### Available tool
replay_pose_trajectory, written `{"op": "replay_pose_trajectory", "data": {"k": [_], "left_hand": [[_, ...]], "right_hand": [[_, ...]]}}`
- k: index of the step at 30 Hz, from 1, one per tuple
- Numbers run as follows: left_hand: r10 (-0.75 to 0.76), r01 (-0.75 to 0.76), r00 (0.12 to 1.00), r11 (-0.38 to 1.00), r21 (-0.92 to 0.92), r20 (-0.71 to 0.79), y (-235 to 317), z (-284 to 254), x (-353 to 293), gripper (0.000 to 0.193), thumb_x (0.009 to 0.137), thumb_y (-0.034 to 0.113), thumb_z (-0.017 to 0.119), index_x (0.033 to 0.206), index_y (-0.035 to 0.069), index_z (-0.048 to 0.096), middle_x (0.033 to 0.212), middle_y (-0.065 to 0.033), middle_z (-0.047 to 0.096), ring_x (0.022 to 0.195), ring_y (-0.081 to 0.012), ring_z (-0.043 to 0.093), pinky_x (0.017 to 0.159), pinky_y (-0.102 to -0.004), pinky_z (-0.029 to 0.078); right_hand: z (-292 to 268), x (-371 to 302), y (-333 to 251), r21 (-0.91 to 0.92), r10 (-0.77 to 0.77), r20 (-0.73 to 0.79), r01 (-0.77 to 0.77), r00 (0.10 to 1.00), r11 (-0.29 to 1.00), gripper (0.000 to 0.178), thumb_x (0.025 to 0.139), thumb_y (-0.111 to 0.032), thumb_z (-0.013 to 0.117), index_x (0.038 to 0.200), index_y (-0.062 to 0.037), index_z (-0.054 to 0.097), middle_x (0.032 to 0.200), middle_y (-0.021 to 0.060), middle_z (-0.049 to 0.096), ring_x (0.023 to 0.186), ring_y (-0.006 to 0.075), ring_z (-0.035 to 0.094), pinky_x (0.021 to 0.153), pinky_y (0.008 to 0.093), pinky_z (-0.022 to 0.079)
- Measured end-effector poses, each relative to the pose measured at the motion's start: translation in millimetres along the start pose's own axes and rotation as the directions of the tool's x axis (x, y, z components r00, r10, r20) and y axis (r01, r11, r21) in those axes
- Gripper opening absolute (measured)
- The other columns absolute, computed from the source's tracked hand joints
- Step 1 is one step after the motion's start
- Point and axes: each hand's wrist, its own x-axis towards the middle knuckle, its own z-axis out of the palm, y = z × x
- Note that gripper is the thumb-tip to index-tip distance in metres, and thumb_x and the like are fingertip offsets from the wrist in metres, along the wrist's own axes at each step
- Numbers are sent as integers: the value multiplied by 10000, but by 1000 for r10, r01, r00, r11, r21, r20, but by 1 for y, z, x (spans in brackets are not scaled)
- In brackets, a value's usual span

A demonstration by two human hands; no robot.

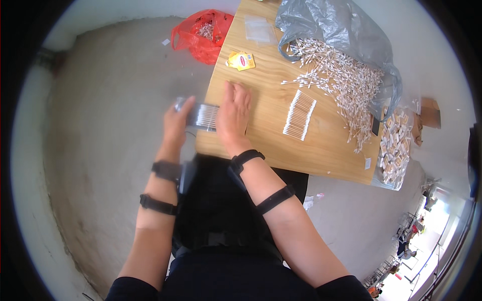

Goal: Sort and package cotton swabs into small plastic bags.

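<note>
At the table's left edge my left hand [175,120], slightly blurred, is closed on the end of a clear plastic bag [193,114], its thumb on top. A row of cotton swabs [206,117] lies side by side in or on the bag; which of the two I cannot tell. My right hand [234,113] rests on the wood with fingers stretched out, its edge against the swabs' right ends and covering part of them. Further right, a second row of swabs [299,115] is laid out neatly on the table [268,135].
A grey plastic bag [341,25] spills a heap of loose swabs [346,75] at the back right. Flat clear bags [259,29] and a yellow card [240,60] lie behind my hands. A red bag [206,40] sits beyond the left edge; packed bundles [395,148] fill a bag at right.
</note>
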Motion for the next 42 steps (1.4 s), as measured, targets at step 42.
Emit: {"op": "replay_pose_trajectory", "data": {"k": [42], "left_hand": [[141, -145, 989, 982, 120, 40, 3, -30, -16, 283, 905, 255, 652, 1012, -8, 644, 911, -26, 632, 807, -81, 549, 710, -224, 429]], "right_hand": [[-2, 113, 82, 280, 265, 46, -267, 963, 922, 155, 722, -149, 752, 814, -44, 685, 747, 109, 692, 683, 231, 666, 645, 349, 511]]}}
